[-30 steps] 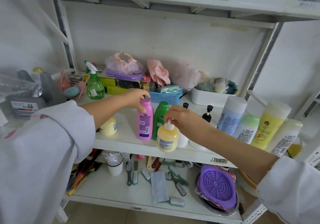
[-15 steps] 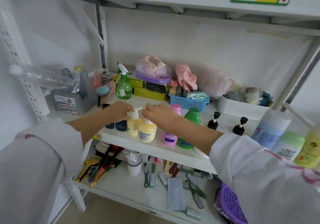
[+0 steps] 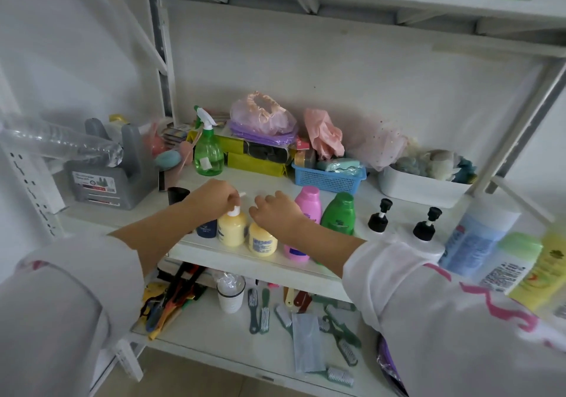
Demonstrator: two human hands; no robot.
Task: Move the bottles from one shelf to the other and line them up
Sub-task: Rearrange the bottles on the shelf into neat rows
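Pink bottle [image 3: 307,205] and green bottle [image 3: 340,214] just right of two yellow pump bottles [image 3: 232,228].

Right hand [image 3: 277,212] lifted (seemingly) off yellow bottle [image 3: 262,240]

My two arms in a loose white top

Both my sleeves [image 3: 444,320] are white and baggy, pushed up to leave my forearms bare. Pink squiggly markings run across the right one, and a small pink mark shows on the left sleeve [image 3: 61,304].

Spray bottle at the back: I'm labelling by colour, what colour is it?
Translucent green with a white trigger head; the spray bottle shows in the head view.
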